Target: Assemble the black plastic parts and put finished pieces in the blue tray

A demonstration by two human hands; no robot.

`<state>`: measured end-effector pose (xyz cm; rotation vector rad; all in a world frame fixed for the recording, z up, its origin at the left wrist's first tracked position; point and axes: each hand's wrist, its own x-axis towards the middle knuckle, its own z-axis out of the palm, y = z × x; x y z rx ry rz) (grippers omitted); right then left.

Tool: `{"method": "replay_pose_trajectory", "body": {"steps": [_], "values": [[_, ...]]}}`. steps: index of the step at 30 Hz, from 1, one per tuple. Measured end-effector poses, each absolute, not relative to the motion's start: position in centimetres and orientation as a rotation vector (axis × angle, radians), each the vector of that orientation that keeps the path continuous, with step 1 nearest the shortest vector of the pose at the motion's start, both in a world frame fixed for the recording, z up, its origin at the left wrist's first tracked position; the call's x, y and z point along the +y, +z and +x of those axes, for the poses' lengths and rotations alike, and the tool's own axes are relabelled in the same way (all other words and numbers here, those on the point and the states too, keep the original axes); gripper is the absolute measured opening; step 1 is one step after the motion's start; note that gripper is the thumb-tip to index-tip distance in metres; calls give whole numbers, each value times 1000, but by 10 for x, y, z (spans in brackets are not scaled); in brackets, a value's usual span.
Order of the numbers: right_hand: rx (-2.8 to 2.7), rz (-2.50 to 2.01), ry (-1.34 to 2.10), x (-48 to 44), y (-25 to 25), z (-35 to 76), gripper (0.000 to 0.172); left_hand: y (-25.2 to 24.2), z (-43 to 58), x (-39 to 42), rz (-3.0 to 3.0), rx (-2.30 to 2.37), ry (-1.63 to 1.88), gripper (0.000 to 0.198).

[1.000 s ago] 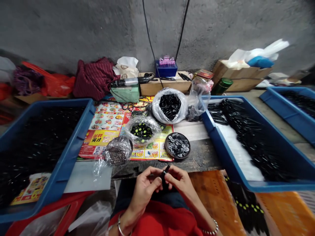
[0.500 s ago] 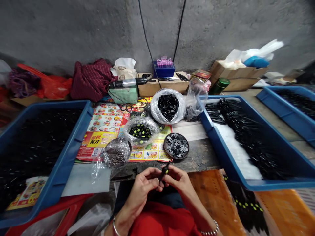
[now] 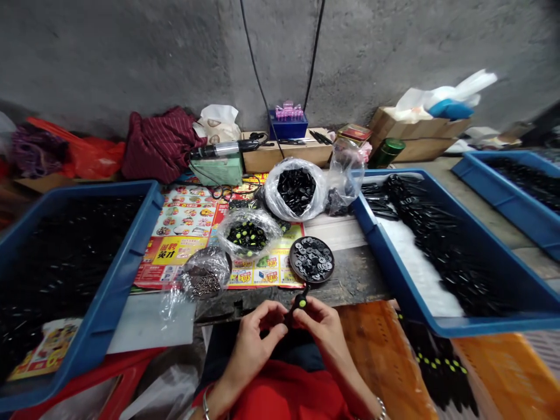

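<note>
My right hand (image 3: 321, 324) grips a slim black plastic piece with a round yellow-green dot (image 3: 301, 302) between thumb and fingers. Its narrow tip points up, away from me. My left hand (image 3: 258, 333) is closed at the lower end of the same piece, its thumb and fingertips meeting there; the fingers partly hide that end. Just beyond the hands stands a round dish of flat grey-black discs (image 3: 312, 259). A plastic bag of black parts with yellow-green dots (image 3: 248, 234) lies to its left, and a plastic-lined bowl of small metal pins or screws (image 3: 205, 280) sits nearer the left hand.
Blue trays of black parts stand at left (image 3: 151, 192) and right (image 3: 385, 256), another at far right (image 3: 481, 181). Behind are a bag of black pieces (image 3: 296, 189), scissors (image 3: 221, 192) and a power screwdriver (image 3: 225, 148). Finished-looking dotted pieces (image 3: 441, 367) lie on orange crates lower right.
The black piece has turned so its yellow-green dot faces up more fully and sits slightly higher. My left fingers have shifted a little along its lower end. The view has moved slightly.
</note>
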<state>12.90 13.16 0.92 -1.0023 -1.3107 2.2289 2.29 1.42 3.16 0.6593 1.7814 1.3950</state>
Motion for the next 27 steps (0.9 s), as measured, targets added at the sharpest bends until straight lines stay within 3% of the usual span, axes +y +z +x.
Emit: {"method": "replay_pose_trajectory", "body": {"steps": [7, 17, 27], "values": [[-1542, -887, 2152, 126, -1, 131, 33, 24, 26, 14, 595, 1770, 1398, 18], [-1905, -769, 1862, 123, 7, 133, 12, 25, 37, 15, 590, 1757, 1421, 18], [-1936, -676, 1851, 121, 20, 129, 10, 27, 34, 13, 728, 1840, 1345, 24]]}}
